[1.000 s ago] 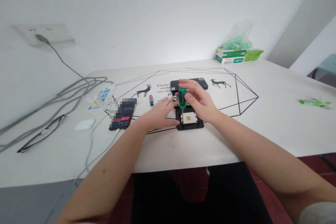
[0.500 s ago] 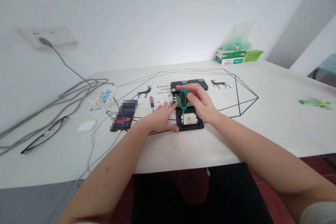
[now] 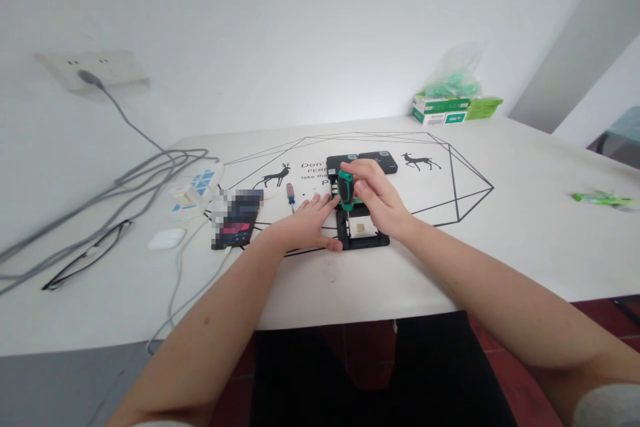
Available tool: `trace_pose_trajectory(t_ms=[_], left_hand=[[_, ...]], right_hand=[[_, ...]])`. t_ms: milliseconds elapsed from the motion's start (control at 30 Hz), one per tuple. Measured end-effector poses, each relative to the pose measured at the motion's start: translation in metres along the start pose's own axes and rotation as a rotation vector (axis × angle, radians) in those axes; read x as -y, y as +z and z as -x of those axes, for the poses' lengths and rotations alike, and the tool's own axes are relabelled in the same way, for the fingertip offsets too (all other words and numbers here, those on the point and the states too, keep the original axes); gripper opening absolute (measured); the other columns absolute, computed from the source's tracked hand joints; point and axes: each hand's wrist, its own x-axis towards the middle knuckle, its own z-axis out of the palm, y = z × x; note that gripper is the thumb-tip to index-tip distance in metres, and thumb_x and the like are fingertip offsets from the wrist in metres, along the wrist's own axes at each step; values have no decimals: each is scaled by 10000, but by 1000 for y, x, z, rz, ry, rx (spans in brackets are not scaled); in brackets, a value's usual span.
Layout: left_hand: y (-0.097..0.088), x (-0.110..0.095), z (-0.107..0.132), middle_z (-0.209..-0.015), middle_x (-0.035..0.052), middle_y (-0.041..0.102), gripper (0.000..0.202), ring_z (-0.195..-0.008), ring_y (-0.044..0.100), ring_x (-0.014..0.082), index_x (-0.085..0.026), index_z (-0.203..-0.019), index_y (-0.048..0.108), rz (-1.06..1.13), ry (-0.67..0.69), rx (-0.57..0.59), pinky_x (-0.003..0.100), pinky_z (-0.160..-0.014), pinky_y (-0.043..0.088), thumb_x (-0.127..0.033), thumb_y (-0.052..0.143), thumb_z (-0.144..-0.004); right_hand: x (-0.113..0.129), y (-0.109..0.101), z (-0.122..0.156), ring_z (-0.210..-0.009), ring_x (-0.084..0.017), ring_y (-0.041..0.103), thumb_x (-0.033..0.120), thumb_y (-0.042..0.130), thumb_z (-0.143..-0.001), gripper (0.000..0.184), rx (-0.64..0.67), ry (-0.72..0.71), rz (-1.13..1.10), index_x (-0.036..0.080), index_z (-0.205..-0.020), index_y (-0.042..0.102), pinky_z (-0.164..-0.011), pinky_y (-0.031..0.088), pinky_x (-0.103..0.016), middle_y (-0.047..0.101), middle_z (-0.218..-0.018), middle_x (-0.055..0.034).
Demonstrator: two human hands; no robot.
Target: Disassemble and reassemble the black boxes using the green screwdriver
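My right hand (image 3: 383, 197) grips a green and black screwdriver (image 3: 345, 191) with its shaft pointing down. Below it lies an opened black case (image 3: 377, 241) with a pale square piece inside. A green circuit board (image 3: 357, 200) shows partly behind the screwdriver and my fingers. My left hand (image 3: 310, 223) rests with spread fingers at the left side of the case, the thumb at its lower left edge. Exactly where the screwdriver's tip touches is hard to make out. Behind the board sit two flat black boxes (image 3: 379, 161), one partly covered by my right hand.
Left of my hands lie a small screwdriver (image 3: 291, 194), a phone (image 3: 238, 219), a white earbud case (image 3: 167, 238), glasses (image 3: 87, 255) and a power strip (image 3: 193, 192) among grey cables. Green-white boxes (image 3: 440, 109) stand by the wall. A green packet (image 3: 603, 199) lies far right.
The screwdriver handle has shifted slightly left and stands a little differently in my right hand, which has moved with it. My left hand stays in place at the case.
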Motion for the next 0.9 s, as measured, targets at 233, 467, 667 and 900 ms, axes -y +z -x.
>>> trace_pose_trajectory(t_ms=[233,467,667,900], left_hand=[[2,3,-2,-1797,218,6,1339,-1655,25,476,-198,-1745,3,-6,-16,7,620,-1311,152,-845,686,-792],[0,0,-2,-1797,203,-26,1345,-1658,-5,464,-192,-1744,-3,-25,-29,27,624,-1320,127,-869,656,-787],[-1,1,-2,-1796,188,-72,1368,-1664,-40,430,-179,-1743,-30,-53,-42,59,575,-1341,97,-920,603,-783],[-1,0,-2,-1798,186,-54,1374,-1660,-17,451,-177,-1742,-27,-54,-56,59,589,-1334,116,-910,619,-776]], right_hand=[[-9,1,0,-1102,-214,694,516,748,-934,384,-88,122,-152,309,-1189,551,-872,660,-429,435,-1568,-103],[-3,1,-1,-877,-162,725,567,701,-959,390,-65,200,-284,296,-1216,588,-794,667,-390,619,-1475,-103],[3,-3,-2,-910,-200,695,560,612,-1018,336,-55,215,-255,304,-1227,667,-798,624,-387,730,-1127,-63],[-4,-2,-3,-808,-182,578,593,723,-936,400,-101,148,-123,299,-1205,685,-741,570,-368,642,-1016,-41]])
